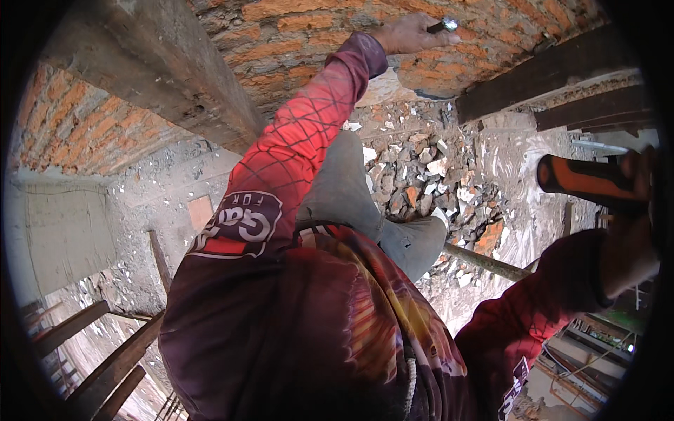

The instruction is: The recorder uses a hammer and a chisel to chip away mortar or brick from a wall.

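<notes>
My left hand [411, 34] is stretched out to the brick wall [309, 24], closed around a chisel [437, 28]. The chisel's shiny struck end sticks out past my fingers, while its other end is hidden. On the far right my right hand [628, 252] is raised and shaded, its fingers wrapped round a hammer [586, 179] by its black and orange handle. The butt of the handle points left, and the hammer's head lies outside the picture. The two tools are well apart.
A heap of broken brick and plaster [421, 175] lies on the floor by my legs. A thick wooden post [161, 63] slants at the upper left. Dark beams [547, 67] stand at the upper right, a pole [488, 262] behind my right arm, and timbers [112, 365] at lower left.
</notes>
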Motion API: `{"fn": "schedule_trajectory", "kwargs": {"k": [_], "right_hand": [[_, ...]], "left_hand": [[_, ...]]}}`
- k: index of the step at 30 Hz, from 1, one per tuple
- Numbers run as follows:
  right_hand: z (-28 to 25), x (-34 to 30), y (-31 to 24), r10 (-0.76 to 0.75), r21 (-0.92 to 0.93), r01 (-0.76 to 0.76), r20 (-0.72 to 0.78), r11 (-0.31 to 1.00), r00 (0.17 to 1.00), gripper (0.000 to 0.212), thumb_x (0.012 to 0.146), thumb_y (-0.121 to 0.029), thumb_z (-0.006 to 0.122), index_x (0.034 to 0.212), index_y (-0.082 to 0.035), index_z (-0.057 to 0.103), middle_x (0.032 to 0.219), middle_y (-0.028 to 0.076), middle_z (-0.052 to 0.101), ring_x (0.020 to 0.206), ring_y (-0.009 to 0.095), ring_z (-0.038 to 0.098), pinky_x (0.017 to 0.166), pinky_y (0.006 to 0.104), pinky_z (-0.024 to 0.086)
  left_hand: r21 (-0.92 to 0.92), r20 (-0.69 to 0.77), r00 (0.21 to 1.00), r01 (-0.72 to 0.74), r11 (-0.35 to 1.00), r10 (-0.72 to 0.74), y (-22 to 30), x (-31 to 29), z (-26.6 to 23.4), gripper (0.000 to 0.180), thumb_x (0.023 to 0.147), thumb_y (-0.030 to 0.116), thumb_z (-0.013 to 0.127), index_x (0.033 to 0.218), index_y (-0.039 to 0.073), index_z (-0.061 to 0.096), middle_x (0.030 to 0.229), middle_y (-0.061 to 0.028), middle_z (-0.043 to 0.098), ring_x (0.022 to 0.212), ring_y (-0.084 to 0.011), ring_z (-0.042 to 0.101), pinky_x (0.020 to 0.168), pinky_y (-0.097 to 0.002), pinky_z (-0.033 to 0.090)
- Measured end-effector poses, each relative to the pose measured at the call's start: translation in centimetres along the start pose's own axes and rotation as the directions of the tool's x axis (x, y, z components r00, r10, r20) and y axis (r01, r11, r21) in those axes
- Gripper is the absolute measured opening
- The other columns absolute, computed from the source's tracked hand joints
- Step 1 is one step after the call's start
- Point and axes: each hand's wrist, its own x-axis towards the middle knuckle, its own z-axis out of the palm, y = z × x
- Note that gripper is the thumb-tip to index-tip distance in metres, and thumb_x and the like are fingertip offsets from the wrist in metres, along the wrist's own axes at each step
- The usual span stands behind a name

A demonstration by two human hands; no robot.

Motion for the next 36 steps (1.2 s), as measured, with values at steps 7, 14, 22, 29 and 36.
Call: {"fn": "schedule_trajectory", "kwargs": {"k": [7, 14, 22, 29, 36], "right_hand": [[1.8, -11.9, 13.0, 0.783, -0.137, -0.794, 0.331, 0.592, 0.527, 0.014, 0.086, -0.008, 0.055, 0.098, -0.001, 0.055, 0.064, -0.001, 0.050, 0.048, 0.007, 0.047, 0.045, 0.0227, 0.042], [-3.4, -26.9, 21.8, 0.917, -0.193, -0.897, 0.104, 0.398, 0.385, 0.009, 0.087, -0.010, 0.056, 0.090, -0.002, 0.053, 0.060, 0.002, 0.051, 0.045, 0.012, 0.050, 0.041, 0.0269, 0.043], [0.0, -46.0, 37.5, 0.986, 0.003, -1.000, 0.167, 0.006, 0.006, 0.020, 0.086, -0.011, 0.057, 0.097, 0.005, 0.055, 0.069, 0.019, 0.063, 0.056, 0.032, 0.064, 0.055, 0.0458, 0.054], [3.1, -38.1, 34.2, 0.635, -0.846, -0.387, -0.075, 0.368, 0.769, 0.048, 0.080, -0.031, 0.068, 0.114, 0.002, 0.057, 0.095, 0.025, 0.064, 0.096, 0.043, 0.060, 0.086, 0.0507, 0.047], [5.4, -35.0, 42.9, 0.864, -0.565, -0.712, 0.005, 0.418, 0.503, 0.054, 0.075, -0.031, 0.072, 0.115, 0.003, 0.061, 0.101, 0.024, 0.068, 0.096, 0.037, 0.066, 0.087, 0.0429, 0.051]], "left_hand": [[-0.084, -0.032, 0.999, -0.046, 0.995, 0.043, -2.4, -0.1, 0.8, 0.041, 0.091, 0.051, 0.063, 0.082, 0.010, 0.062, 0.064, 0.0063, 0.041, 0.061, -0.0065, 0.039, 0.056, -0.0285, 0.032], [-0.123, 0.025, 0.997, -0.070, 0.990, 0.074, 1.0, -4.6, 3.7, 0.043, 0.093, 0.040, 0.064, 0.070, 0.005, 0.059, 0.057, 0.0028, 0.043, 0.056, -0.0075, 0.038, 0.051, -0.0312, 0.033], [0.067, 0.275, 0.863, -0.456, 0.887, 0.423, 4.2, -12.6, 11.3, 0.043, 0.087, 0.031, 0.068, 0.059, 0.006, 0.045, 0.055, -0.0107, 0.046, 0.052, -0.0331, 0.052, 0.048, -0.0431, 0.037], [-0.066, -0.061, 0.952, -0.302, 0.951, 0.299, 4.4, -13.4, 7.9, 0.045, 0.093, 0.031, 0.060, 0.062, 0.004, 0.043, 0.057, -0.0109, 0.036, 0.049, -0.0309, 0.043, 0.047, -0.0404, 0.031], [0.035, -0.143, 0.988, 0.070, 0.997, -0.065, 4.7, -21.9, 2.4, 0.041, 0.092, 0.021, 0.061, 0.062, 0.002, 0.039, 0.056, -0.0099, 0.032, 0.048, -0.0247, 0.035, 0.048, -0.0369, 0.028]]}}
